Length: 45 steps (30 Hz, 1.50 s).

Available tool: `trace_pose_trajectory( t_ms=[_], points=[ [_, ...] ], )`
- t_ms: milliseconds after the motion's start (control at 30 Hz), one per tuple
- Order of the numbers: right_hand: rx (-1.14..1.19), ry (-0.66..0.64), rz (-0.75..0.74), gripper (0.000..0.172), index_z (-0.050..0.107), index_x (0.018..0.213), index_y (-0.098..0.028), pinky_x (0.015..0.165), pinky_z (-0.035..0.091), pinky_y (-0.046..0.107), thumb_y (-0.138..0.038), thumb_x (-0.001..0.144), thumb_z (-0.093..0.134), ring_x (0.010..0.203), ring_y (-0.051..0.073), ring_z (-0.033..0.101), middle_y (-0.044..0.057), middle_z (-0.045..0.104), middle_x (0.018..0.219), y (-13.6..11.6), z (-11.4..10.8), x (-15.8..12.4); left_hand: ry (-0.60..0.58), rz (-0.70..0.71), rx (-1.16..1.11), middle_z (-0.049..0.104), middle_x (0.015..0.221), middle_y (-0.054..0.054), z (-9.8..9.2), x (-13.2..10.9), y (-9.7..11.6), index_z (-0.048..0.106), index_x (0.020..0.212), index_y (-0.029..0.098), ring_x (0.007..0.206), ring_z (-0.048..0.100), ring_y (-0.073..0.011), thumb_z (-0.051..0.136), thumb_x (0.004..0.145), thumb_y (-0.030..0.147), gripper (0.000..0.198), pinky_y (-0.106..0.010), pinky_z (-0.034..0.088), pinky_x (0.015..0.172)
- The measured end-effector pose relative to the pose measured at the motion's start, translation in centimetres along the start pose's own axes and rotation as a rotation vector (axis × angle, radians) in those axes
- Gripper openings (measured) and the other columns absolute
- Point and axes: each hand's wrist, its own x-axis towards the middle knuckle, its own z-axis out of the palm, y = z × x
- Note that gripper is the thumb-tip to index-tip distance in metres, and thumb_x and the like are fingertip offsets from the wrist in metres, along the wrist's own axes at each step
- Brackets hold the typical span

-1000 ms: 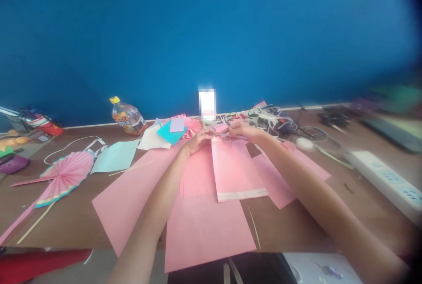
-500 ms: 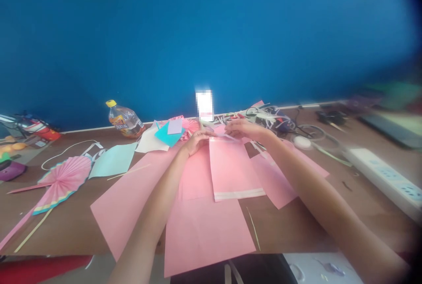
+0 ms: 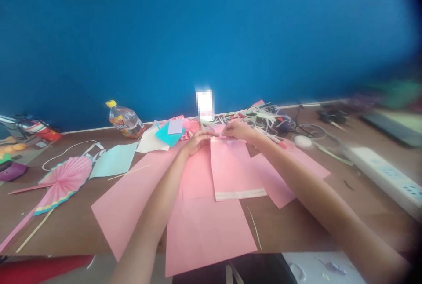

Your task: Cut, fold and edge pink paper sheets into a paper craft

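A pink sheet of paper lies on top of other pink sheets, with a white strip along its near edge. At its far left corner, my left hand has its fingers closed on the paper. My right hand is in a pinch just above the far edge, close to the left fingertips. A thin pale strip runs along that edge under the right fingers; its end is hidden by them. Larger pink sheets spread beneath, one overhanging the table's front edge.
To the left lie a folded pink paper fan, a pale blue sheet and teal paper. A drink bottle leans by the wall. Tangled paper strips lie behind, a white power strip at right. A lit phone stands at the back.
My right hand has moved slightly left, its fingertips now closer together and nearer the left hand. The left hand and the pink sheets have stayed nearly in place.
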Motion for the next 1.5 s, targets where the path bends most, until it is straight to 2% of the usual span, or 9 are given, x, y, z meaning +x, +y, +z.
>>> trace_pose_trajectory(
  t_ms=[167, 367, 567, 667, 800, 1033, 1233, 1500],
  points=[
    [0.074, 0.015, -0.006, 0.019, 0.063, 0.072, -0.018, 0.041, 0.025, 0.022, -0.036, 0.07, 0.067, 0.041, 0.007, 0.037, -0.004, 0.048, 0.045, 0.6, -1.0, 0.5, -0.007, 0.04, 0.06, 0.063, 0.111, -0.009, 0.1, -0.2, 0.1, 0.062, 0.097, 0.017, 0.103, 0.057, -0.0193, 0.07, 0.07, 0.026, 0.03, -0.033, 0.042, 0.087],
    [0.137, -0.109, -0.024, 0.023, 0.067, 0.076, -0.017, 0.042, 0.018, 0.023, -0.039, 0.069, 0.066, 0.041, 0.005, 0.028, -0.006, 0.04, 0.046, -0.2, -0.6, -0.4, -0.041, 0.048, 0.148, 0.057, 0.112, -0.006, -0.2, 0.0, -0.2, 0.057, 0.111, 0.022, 0.101, 0.054, -0.0163, 0.077, 0.061, 0.017, 0.054, -0.028, 0.041, 0.081],
    [0.091, -0.037, 0.021, 0.021, 0.068, 0.074, -0.017, 0.043, 0.02, 0.023, -0.038, 0.07, 0.065, 0.044, 0.006, 0.031, -0.005, 0.041, 0.049, -0.6, 0.0, -0.8, 0.005, 0.045, 0.183, 0.057, 0.109, -0.005, -0.2, 0.1, -0.3, 0.06, 0.109, 0.021, 0.095, 0.052, -0.0145, 0.075, 0.064, 0.023, 0.048, -0.027, 0.04, 0.083],
    [0.074, -0.041, 0.022, 0.019, 0.064, 0.066, -0.018, 0.043, 0.022, 0.023, -0.036, 0.071, 0.063, 0.043, 0.006, 0.032, -0.005, 0.04, 0.046, -0.7, 0.0, -1.0, 0.005, 0.041, 0.18, 0.057, 0.11, -0.005, -0.1, 0.1, -0.3, 0.062, 0.108, 0.021, 0.096, 0.052, -0.0148, 0.074, 0.064, 0.026, 0.046, -0.028, 0.039, 0.084],
    [0.09, -0.076, 0.0, 0.021, 0.057, 0.058, -0.017, 0.044, 0.029, 0.022, -0.031, 0.074, 0.059, 0.043, 0.007, 0.039, -0.003, 0.049, 0.048, -0.3, 0.3, -0.9, 0.009, 0.062, 0.184, 0.058, 0.111, -0.006, -0.2, 0.2, -0.4, 0.062, 0.107, 0.02, 0.099, 0.052, -0.0158, 0.073, 0.065, 0.024, 0.044, -0.028, 0.038, 0.086],
    [0.116, -0.114, -0.006, 0.018, 0.06, 0.062, -0.017, 0.046, 0.036, 0.02, -0.026, 0.077, 0.055, 0.048, 0.009, 0.049, 0.002, 0.063, 0.058, 0.1, 1.0, -0.5, 0.002, 0.062, 0.223, 0.058, 0.113, -0.005, -0.3, 0.1, -0.4, 0.062, 0.108, 0.021, 0.098, 0.053, -0.0157, 0.071, 0.067, 0.024, 0.042, -0.029, 0.039, 0.086],
    [0.196, -0.074, 0.063, 0.014, 0.062, 0.067, -0.016, 0.05, 0.043, 0.02, -0.026, 0.077, 0.06, 0.057, 0.011, 0.058, 0.005, 0.068, 0.065, 0.2, 1.6, -0.5, 0.021, 0.076, 0.275, 0.06, 0.108, -0.005, -0.3, 0.1, -0.5, 0.065, 0.101, 0.019, 0.097, 0.053, -0.0164, 0.069, 0.068, 0.027, 0.035, -0.03, 0.038, 0.088],
    [0.245, -0.069, 0.078, 0.017, 0.062, 0.069, -0.015, 0.046, 0.041, 0.019, -0.029, 0.078, 0.06, 0.057, 0.011, 0.06, 0.006, 0.07, 0.069, 0.0, 1.7, -1.1, 0.022, 0.046, 0.236, 0.061, 0.103, -0.005, -0.3, 0.1, -0.5, 0.066, 0.102, 0.018, 0.093, 0.054, -0.0164, 0.072, 0.065, 0.027, 0.039, -0.03, 0.038, 0.085]
  ],
)
